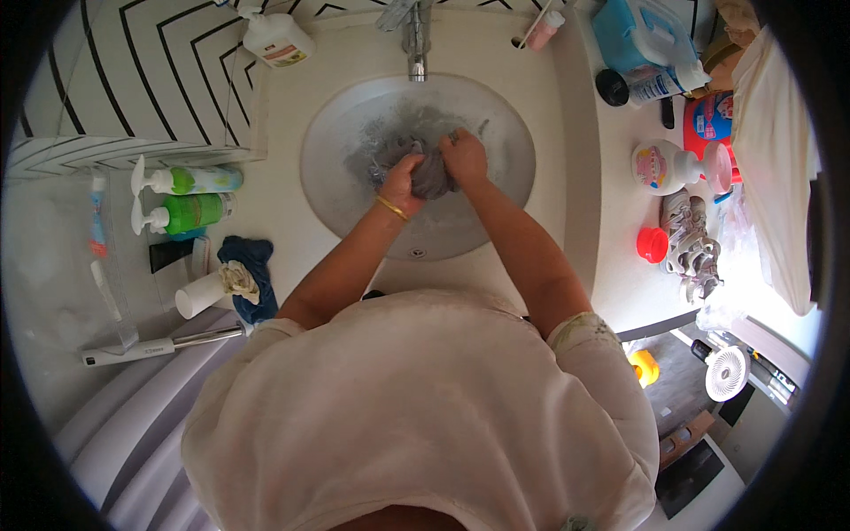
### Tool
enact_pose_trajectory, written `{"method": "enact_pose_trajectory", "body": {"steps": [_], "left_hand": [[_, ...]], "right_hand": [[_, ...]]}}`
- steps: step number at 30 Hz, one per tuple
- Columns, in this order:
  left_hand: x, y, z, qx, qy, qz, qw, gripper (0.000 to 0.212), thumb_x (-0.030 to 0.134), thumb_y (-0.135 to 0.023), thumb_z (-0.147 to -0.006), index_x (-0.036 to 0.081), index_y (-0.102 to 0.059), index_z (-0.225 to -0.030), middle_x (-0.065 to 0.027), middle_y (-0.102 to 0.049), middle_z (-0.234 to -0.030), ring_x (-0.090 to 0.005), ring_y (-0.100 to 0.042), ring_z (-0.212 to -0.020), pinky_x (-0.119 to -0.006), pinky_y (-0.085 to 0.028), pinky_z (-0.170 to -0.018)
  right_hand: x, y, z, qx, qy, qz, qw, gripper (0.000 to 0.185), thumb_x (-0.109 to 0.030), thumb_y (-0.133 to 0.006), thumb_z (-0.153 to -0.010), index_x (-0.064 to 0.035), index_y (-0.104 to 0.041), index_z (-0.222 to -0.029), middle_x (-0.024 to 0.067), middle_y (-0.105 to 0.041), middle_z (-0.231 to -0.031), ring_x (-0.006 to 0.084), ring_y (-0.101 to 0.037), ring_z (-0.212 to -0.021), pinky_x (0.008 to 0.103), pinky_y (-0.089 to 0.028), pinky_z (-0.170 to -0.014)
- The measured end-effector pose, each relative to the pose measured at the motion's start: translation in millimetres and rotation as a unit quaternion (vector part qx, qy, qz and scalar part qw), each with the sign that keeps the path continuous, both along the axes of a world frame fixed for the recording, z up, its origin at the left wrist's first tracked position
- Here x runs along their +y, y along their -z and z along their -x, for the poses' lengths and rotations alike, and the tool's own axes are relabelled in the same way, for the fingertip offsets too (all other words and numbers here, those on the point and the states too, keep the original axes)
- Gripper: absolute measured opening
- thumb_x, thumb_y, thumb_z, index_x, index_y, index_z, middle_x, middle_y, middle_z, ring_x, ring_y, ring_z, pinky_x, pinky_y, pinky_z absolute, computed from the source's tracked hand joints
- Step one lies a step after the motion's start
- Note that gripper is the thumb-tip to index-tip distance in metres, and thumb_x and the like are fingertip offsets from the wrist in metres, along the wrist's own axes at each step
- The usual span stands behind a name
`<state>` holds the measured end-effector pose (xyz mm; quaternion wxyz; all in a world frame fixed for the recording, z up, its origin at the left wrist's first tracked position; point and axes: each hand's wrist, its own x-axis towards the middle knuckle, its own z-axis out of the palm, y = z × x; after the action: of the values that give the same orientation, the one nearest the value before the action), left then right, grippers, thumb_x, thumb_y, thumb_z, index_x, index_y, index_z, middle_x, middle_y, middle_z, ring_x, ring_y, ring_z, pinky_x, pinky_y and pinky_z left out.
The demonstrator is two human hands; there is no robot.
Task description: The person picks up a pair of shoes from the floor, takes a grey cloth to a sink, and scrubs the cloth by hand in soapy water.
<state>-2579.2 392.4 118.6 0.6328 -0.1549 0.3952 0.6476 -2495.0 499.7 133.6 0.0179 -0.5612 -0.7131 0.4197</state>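
Note:
A wet grey cloth (431, 174) is bunched between my two hands in an oval washbasin (425, 229). My left hand (402, 180), with a gold-coloured bangle at the wrist, grips the near left side of the cloth. On its right side, my right hand (465, 158) has its fingers curled tightly around the fabric. Cloudy water with some suds surrounds the cloth in the basin. Straight beyond the hands, a chrome faucet (417, 50) reaches over the basin's far rim. No stream from its spout can be made out.
Left of the basin lie pump bottles (199, 212), a white cup (199, 295) and a dark blue cloth (255, 275). A white bottle (279, 40) stands at the back left. Along the right ledge are a foam pump bottle (657, 166), a red cap (652, 245) and sneakers (690, 239).

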Motion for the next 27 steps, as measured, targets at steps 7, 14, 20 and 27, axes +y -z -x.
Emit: {"method": "enact_pose_trajectory", "body": {"steps": [7, 14, 20, 27], "left_hand": [[1, 32, 17, -0.097, -0.079, 0.032, 0.992, 0.033, 0.022, -0.051, -0.083, 0.004, -0.050, -0.110, -0.0137, -0.050, -0.116, -0.0298, -0.048, -0.106, -0.045, -0.038, -0.092], [-4, 47, 21, -0.104, -0.001, 0.022, 0.994, 0.037, 0.033, -0.048, -0.084, 0.007, -0.052, -0.109, -0.0116, -0.054, -0.112, -0.0288, -0.050, -0.104, -0.046, -0.038, -0.091], [-21, 105, 31, -0.118, 0.028, -0.167, 0.979, 0.040, 0.037, -0.047, -0.085, 0.006, -0.050, -0.110, -0.0092, -0.055, -0.108, -0.0264, -0.052, -0.100, -0.042, -0.041, -0.089], [-6, 21, 18, -0.002, 0.012, -0.003, 1.000, 0.028, 0.031, -0.052, -0.081, 0.008, -0.058, -0.095, -0.0078, -0.059, -0.097, -0.0242, -0.054, -0.093, -0.039, -0.043, -0.083]], "right_hand": [[-22, 44, -41, -0.093, -0.031, -0.070, 0.993, 0.038, -0.022, -0.050, -0.080, -0.0009, -0.050, -0.110, 0.0215, -0.052, -0.107, 0.0318, -0.051, -0.098, 0.0426, -0.045, -0.076], [-5, 62, -32, 0.067, 0.050, 0.262, 0.961, 0.035, -0.025, -0.057, -0.074, 0.0006, -0.054, -0.099, 0.0210, -0.052, -0.105, 0.0316, -0.050, -0.099, 0.0436, -0.043, -0.077], [-102, -53, 5, 0.152, -0.208, -0.253, 0.932, 0.028, -0.025, -0.058, -0.071, -0.0007, -0.056, -0.084, 0.0214, -0.054, -0.100, 0.0339, -0.049, -0.100, 0.0432, -0.042, -0.078], [-17, 4, 19, 0.109, 0.094, 0.040, 0.989, 0.027, -0.021, -0.057, -0.072, 0.0014, -0.057, -0.086, 0.0239, -0.056, -0.093, 0.0352, -0.055, -0.087, 0.0410, -0.045, -0.075]]}}
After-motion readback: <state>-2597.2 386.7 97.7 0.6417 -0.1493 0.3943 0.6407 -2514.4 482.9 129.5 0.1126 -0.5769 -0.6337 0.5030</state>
